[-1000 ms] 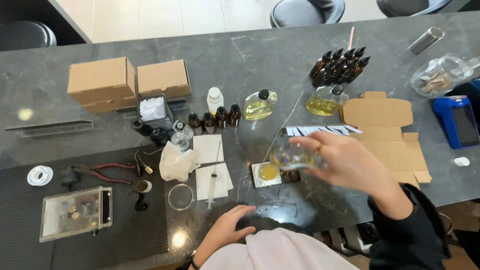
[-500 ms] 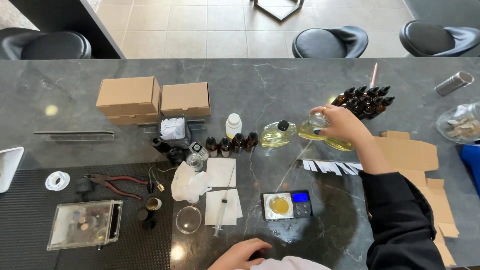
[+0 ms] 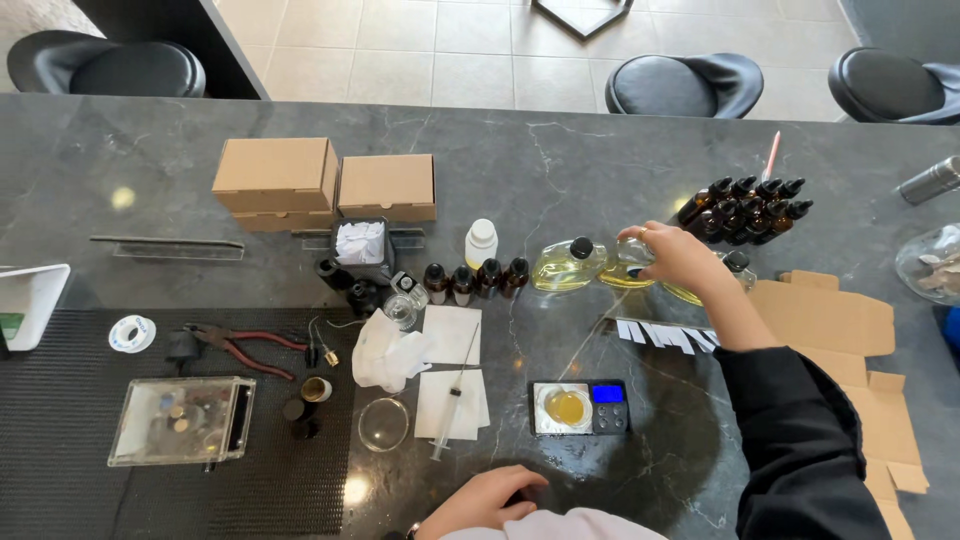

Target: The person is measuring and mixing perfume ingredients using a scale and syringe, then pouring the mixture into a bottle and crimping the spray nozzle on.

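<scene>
My right hand [image 3: 675, 257] reaches across the dark stone counter and is closed around a small clear glass flask of yellow liquid [image 3: 630, 268], set low between two larger flat flasks of yellow oil, one [image 3: 566, 266] to its left and one [image 3: 700, 290] partly hidden under my wrist. My left hand [image 3: 485, 500] rests at the near edge, holding nothing, fingers loosely curled. In front of it sits a small pocket scale [image 3: 579, 407] with a dish of yellow liquid on its pan.
A syringe [image 3: 452, 394] lies on white paper squares [image 3: 450, 370]. Several amber dropper bottles [image 3: 745, 208] stand behind the flasks; a short row [image 3: 475, 280] stands left. Cardboard boxes [image 3: 325, 185], flat cardboard [image 3: 835, 320], pliers [image 3: 245, 347], a glass dish [image 3: 383, 424] and a clear case [image 3: 182, 420] lie around.
My right hand has carried the small flask from above the scale out to the far row of flasks and lowered it there. The left hand stayed at the near edge.
</scene>
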